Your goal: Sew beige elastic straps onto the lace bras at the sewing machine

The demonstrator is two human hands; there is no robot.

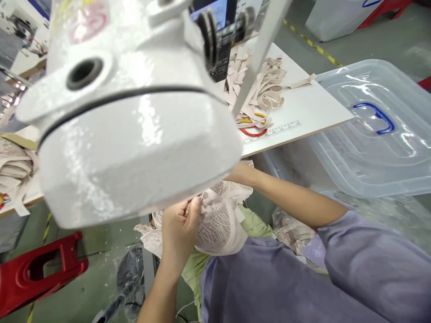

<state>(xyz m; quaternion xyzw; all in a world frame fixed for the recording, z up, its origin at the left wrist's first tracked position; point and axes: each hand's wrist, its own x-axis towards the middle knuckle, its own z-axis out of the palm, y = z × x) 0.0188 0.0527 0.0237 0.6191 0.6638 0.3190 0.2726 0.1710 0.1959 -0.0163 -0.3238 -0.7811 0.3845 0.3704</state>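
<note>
A pale pink lace bra (pixel 218 226) hangs under the head of a white sewing machine (pixel 141 148), close to my lap. My left hand (pixel 182 224) is closed on the bra's lace edge, its thumb pressed against the curled fingers. Behind the machine's lower right corner, my right hand (pixel 237 174) reaches in beside the upper part of the bra. Its fingers are hidden by the machine head, so their grip does not show. The needle and presser foot are out of sight too.
Beige fabric strips (pixel 266 85), scissors (pixel 252 130) and a ruler (pixel 283 128) lie on the white tabletop (pixel 316 107). A lidded clear plastic bin (pixel 336 148) stands at right. More fabric (pixel 16 166) lies at far left, above a red stool (pixel 43 273).
</note>
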